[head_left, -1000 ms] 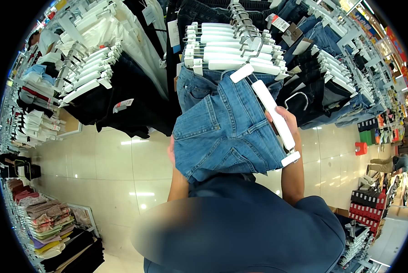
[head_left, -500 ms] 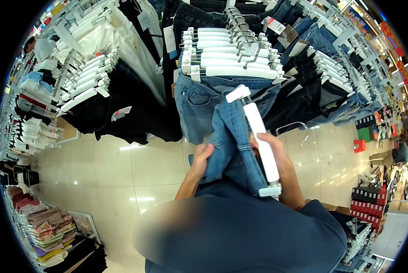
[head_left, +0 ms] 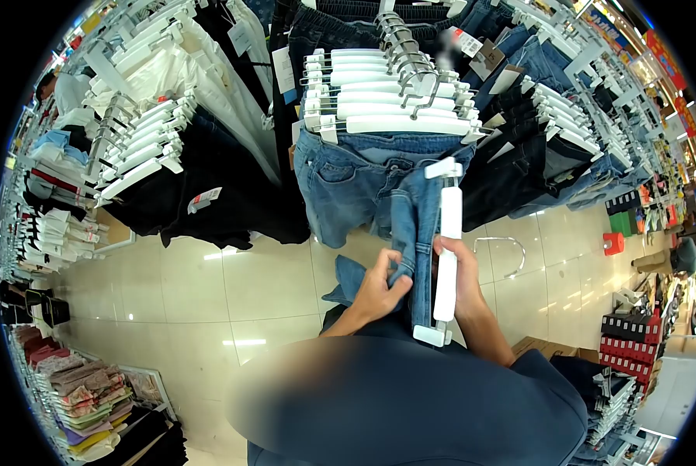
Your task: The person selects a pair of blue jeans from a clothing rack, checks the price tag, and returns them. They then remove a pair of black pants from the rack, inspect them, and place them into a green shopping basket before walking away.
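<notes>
A pair of blue jeans (head_left: 423,225) hangs clipped to a white clip hanger (head_left: 450,213) in front of my body. The hanger stands almost upright in the picture, its metal hook (head_left: 511,242) pointing right. My right hand (head_left: 464,272) is closed round the hanger's middle, partly hidden behind the bar. With bent fingers, my left hand (head_left: 383,289) grips the denim just left of the waistband. A loose part of the jeans (head_left: 348,278) hangs below my left wrist. Behind them, more jeans (head_left: 340,175) hang on a row of white hangers (head_left: 410,124).
Black trousers (head_left: 216,194) hang on a rack to the left, dark jeans (head_left: 511,163) to the right. Folded clothes (head_left: 76,388) are at lower left. Shoe boxes (head_left: 626,349), a red bin (head_left: 613,244) and a cardboard box (head_left: 546,347) stand at right on the tiled floor (head_left: 169,295).
The hanger has turned from a slant to nearly upright. My left hand has moved right, closer to the waistband, and the jeans look narrower.
</notes>
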Demonstrator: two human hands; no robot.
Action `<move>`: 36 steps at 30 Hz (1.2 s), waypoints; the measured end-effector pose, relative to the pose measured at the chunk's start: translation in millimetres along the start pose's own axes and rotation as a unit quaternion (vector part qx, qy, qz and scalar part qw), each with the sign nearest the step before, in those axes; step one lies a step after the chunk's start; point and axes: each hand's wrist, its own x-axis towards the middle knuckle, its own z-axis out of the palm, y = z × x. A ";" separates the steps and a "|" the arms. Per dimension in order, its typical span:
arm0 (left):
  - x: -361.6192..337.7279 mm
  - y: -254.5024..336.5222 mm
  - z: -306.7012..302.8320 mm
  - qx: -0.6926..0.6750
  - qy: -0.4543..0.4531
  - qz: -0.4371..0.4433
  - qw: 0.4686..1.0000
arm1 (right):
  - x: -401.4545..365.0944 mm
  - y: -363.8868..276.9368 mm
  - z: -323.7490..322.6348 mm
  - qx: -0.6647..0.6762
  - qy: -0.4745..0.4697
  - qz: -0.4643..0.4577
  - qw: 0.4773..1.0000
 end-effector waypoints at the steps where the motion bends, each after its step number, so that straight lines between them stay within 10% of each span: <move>1: -2.3 -8.4 2.8 -0.014 -0.013 0.021 1.000 | -1.9 -0.1 1.5 0.016 0.010 -0.021 1.000; 7: -14.5 -5.7 5.5 0.123 -0.085 0.227 0.962 | -7.9 -4.9 -1.6 0.086 0.148 -0.119 0.978; 13: -10.9 20.5 16.1 0.220 -0.135 0.167 0.952 | -6.0 -12.6 9.7 0.175 0.156 -0.214 0.948; 25: 4.2 -9.5 19.8 0.096 0.247 0.279 0.923 | -8.2 5.7 19.4 0.118 0.104 -0.353 0.922; 36: 16.3 16.3 -0.8 0.016 0.295 0.254 0.921 | -20.4 0.5 30.3 0.076 0.025 -0.328 0.941</move>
